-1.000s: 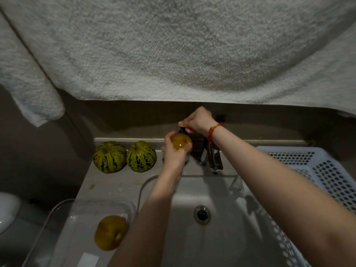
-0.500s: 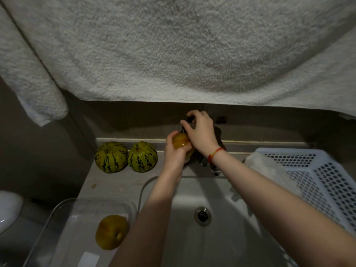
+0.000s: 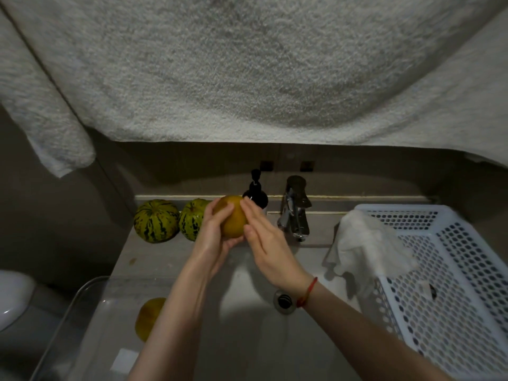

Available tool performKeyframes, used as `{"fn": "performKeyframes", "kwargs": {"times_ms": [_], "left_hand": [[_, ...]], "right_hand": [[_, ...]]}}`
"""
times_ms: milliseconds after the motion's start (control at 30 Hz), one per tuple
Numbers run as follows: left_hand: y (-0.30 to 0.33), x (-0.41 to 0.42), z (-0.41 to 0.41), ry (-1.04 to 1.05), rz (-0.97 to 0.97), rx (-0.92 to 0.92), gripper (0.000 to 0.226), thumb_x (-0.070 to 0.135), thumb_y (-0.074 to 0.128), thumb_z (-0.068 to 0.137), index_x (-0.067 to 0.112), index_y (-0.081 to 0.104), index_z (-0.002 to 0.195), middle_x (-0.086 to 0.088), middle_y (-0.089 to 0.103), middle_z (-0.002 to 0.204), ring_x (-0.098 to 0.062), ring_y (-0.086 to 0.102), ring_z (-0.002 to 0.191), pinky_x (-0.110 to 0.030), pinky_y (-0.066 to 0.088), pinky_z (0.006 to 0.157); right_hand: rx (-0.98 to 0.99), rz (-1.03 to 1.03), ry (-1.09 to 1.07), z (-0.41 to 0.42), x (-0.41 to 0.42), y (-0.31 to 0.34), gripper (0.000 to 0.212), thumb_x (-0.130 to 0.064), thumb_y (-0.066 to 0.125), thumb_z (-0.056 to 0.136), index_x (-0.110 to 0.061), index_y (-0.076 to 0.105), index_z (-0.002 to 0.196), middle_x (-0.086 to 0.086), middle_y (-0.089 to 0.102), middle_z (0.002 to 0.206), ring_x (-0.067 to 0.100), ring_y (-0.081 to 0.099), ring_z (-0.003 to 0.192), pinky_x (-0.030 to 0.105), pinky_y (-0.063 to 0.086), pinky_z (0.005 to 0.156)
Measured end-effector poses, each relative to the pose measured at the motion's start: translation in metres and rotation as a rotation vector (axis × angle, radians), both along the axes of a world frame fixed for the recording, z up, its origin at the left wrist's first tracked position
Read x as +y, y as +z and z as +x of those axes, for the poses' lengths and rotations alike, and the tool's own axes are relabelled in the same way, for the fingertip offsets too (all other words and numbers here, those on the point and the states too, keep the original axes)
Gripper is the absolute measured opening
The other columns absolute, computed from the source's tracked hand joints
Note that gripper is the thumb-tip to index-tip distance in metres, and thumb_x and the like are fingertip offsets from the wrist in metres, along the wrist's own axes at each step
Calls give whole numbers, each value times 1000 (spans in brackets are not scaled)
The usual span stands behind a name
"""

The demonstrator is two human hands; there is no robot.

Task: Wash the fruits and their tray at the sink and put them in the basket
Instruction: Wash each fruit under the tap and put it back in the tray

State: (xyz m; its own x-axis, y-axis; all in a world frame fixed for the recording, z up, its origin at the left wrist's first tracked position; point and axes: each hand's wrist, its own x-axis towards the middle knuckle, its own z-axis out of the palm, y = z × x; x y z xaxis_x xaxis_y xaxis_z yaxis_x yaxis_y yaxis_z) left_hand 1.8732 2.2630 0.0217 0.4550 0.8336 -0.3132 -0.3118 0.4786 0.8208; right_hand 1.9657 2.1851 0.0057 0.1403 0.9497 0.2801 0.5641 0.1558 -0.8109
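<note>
above the white ceramic sink point(image 3: 247, 353), left hand point(image 3: 211, 237) grips a round yellow-orange fruit point(image 3: 232, 218); right hand point(image 3: 264, 240) rubs it, fingers straight. at 3 o'clock, the white perforated plastic basket point(image 3: 453, 284) holds no fruit, so most washing remains.

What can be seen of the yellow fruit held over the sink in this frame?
The yellow fruit is round, smooth-skinned and orange-yellow, dull in the dim light. It is lifted above the back of the sink, in front of the dark soap bottle. The left hand cups it from below and the left, fingers curled round it; the right hand lays straight fingers against its right side. Whether it is wet cannot be told.
</note>
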Motion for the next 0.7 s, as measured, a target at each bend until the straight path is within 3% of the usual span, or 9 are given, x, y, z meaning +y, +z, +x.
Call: {"fn": "performKeyframes", "kwargs": {"times_ms": [100,200,300,367,433,500,567,600,700], "left_hand": [[-2,-20,5,-53,28,44,21,19,49,92,27,53,110,-13,53,115,-28,59,97,-35,54,65],[-8,-37,19,28,-127,62,27,21,47,92,14,53,117,-16,54,110,-30,56,98,-38,51,67],[-9,-48,22,107,-379,-191,28,30,44,94,9,60,101,-10,60,94,-20,59,88,-30,49,66],[-13,-53,24,112,-356,-225,29,36,40,97,16,60,90,-3,59,86,-13,60,80,-26,49,65],[-21,-55,31,165,-190,-27,24,35,44,96,19,61,88,-5,60,87,-17,59,84,-30,49,69],[-28,-53,36,252,100,237,21,27,45,96,19,57,82,-6,57,83,-20,56,83,-34,45,74],[-30,-53,39,254,184,266,24,18,43,98,15,53,77,-4,53,74,-12,54,71,-32,41,69],[-29,-53,39,229,119,210,25,16,41,98,13,53,76,-4,55,70,-9,55,64,-28,42,64],[-23,-54,33,-17,-427,-151,28,28,43,95,7,61,89,-9,67,67,-18,65,67,-27,52,62]], "right_hand": [[147,-16,-107,2,16,11,34,-21,33,102,-14,54,128,2,52,131,8,46,119,21,37,101],[285,-157,-253,1,19,11,28,-20,38,100,-11,64,106,5,60,105,18,56,102,27,44,86],[-127,80,-278,-13,-6,-2,25,-17,46,96,-9,64,112,6,61,114,17,52,112,26,38,98],[-215,166,-189,-12,-14,-9,25,-16,52,92,-7,65,112,8,62,115,17,52,112,27,38,100],[5,48,-256,-4,-11,-5,20,-21,52,93,-13,65,107,6,64,106,12,57,99,23,45,87],[405,-127,-430,-2,-5,-3,16,-26,49,95,-20,63,98,5,62,96,11,57,84,20,45,69],[546,-152,-569,-14,-7,-7,18,-28,43,97,-23,60,99,4,60,101,13,56,89,22,44,73],[404,-86,-594,-21,-13,-8,22,-29,40,98,-21,60,105,2,59,108,12,55,97,21,43,82],[-128,167,-402,-12,-29,-19,30,-25,47,93,-7,64,112,6,60,117,16,49,112,23,34,100]]}}
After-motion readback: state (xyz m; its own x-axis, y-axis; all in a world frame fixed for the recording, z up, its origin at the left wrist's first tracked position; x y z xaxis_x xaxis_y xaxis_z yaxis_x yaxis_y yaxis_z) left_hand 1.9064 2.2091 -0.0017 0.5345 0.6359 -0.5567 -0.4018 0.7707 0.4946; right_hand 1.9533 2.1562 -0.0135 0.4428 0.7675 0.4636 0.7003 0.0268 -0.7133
